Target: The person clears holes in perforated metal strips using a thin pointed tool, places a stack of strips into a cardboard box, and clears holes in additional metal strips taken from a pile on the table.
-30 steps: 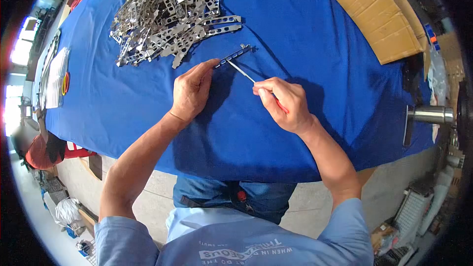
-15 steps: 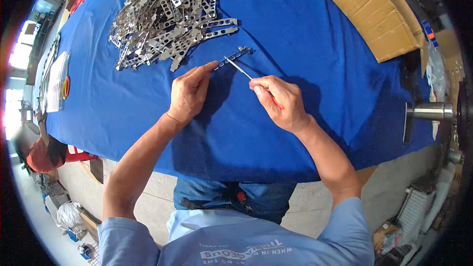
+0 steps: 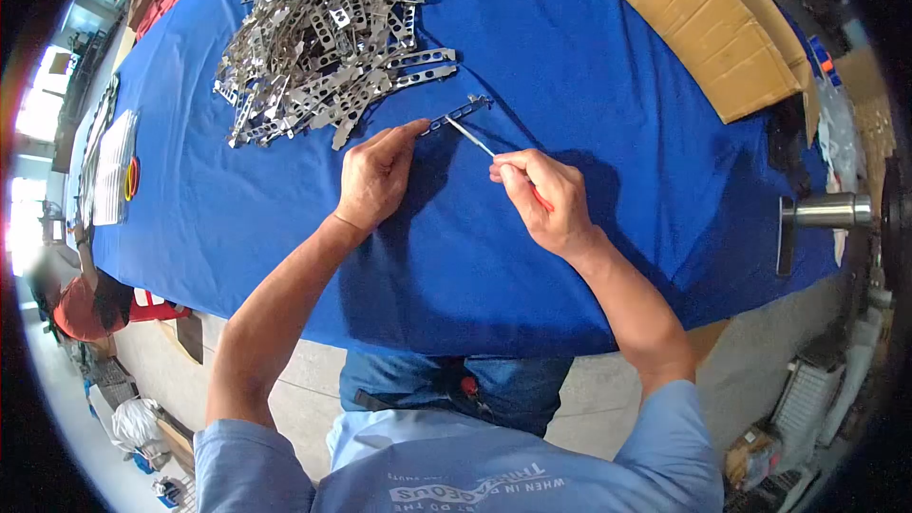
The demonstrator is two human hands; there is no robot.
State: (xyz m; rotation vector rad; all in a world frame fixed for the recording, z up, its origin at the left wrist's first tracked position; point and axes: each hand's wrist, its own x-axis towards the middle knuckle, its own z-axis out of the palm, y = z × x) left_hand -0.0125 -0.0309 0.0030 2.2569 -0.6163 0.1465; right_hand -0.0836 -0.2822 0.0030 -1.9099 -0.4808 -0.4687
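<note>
My left hand (image 3: 376, 174) is closed on the near end of a thin perforated metal strip (image 3: 456, 116), which points up and to the right above the blue cloth. In my right hand (image 3: 546, 192) is a slim needle file (image 3: 472, 139), its red handle mostly hidden in my palm. The file's pale tip meets the strip around its middle, by the holes; exact contact is too small to tell. Just beyond my left hand lies a large heap of similar metal strips (image 3: 318, 47).
A blue cloth (image 3: 570, 57) covers the table. A cardboard box (image 3: 717, 33) stands at the far right, near a metal cylinder (image 3: 831, 211) at the edge. On the left lie clear plastic sleeves (image 3: 112, 166) and a yellow ring (image 3: 132, 179). Another person (image 3: 85, 309) is at far left.
The view has shifted slightly. My right hand and the file have moved a little right and toward me, the tip sliding slightly along the strip. My left hand keeps its hold.
</note>
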